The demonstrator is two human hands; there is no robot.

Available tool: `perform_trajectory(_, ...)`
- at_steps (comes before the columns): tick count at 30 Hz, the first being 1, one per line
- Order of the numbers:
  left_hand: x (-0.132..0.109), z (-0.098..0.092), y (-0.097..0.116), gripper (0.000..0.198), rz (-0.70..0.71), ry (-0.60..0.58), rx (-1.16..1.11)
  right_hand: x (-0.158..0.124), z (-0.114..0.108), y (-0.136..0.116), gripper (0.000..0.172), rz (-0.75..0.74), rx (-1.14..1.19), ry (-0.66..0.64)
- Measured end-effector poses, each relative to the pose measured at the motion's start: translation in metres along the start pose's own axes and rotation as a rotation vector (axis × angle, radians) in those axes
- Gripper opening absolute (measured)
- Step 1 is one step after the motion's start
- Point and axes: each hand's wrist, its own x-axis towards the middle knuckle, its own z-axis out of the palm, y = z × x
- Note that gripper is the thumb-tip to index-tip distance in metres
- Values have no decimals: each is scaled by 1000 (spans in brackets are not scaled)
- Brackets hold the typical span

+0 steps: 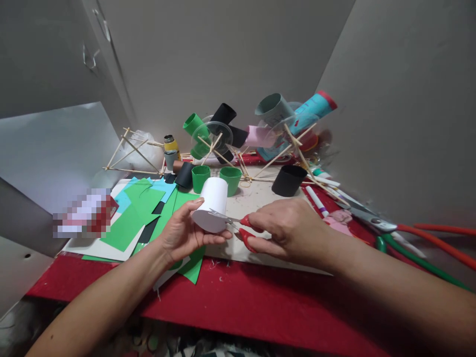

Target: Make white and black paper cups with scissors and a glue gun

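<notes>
A white paper cup point(214, 194), tilted with its flat round end towards me, is held in my left hand point(188, 230), thumb on its side and fingers beneath. My right hand point(288, 228) grips small red-handled scissors point(245, 233), fingers in the loops. The blades are apart and reach the lower edge of the white cup. Just behind it stand two green paper cups point(201, 177), and a black paper cup point(289, 180) sits to the right.
Green paper sheets point(130, 223) lie at left. Behind, stick frames carry a wheel of green and black cups point(211, 134) and another with a grey cup point(273, 106). Large shears point(372, 218) and a marker point(316, 201) lie right on the red table point(238, 302).
</notes>
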Motion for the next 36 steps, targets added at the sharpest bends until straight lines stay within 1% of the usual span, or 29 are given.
perform_trajectory(5, 0, 2, 0, 48, -5, -3, 19, -3, 2, 1, 40, 0, 8, -43)
perform_trajectory(10, 0, 2, -2, 38, -7, -15, 63, -4, -2, 1, 34, 50, 22, -83)
perform_trajectory(14, 0, 1, -5, 40, -24, -25, 91, -4, -4, 1, 31, 50, 25, -98)
perform_trajectory(20, -1, 1, -5, 46, -19, 1, 58, -12, -1, 3, 28, 85, 98, -60)
perform_trajectory(26, 0, 1, -7, 53, -33, 4, 36, -13, 1, 0, 29, 87, 63, -63)
perform_trajectory(33, 1, 2, -8, 51, -27, 27, 67, -8, -2, -3, 26, 85, 63, -98)
perform_trajectory(36, 1, 2, -8, 51, -24, 37, 77, -10, 0, -2, 30, 90, 61, -100)
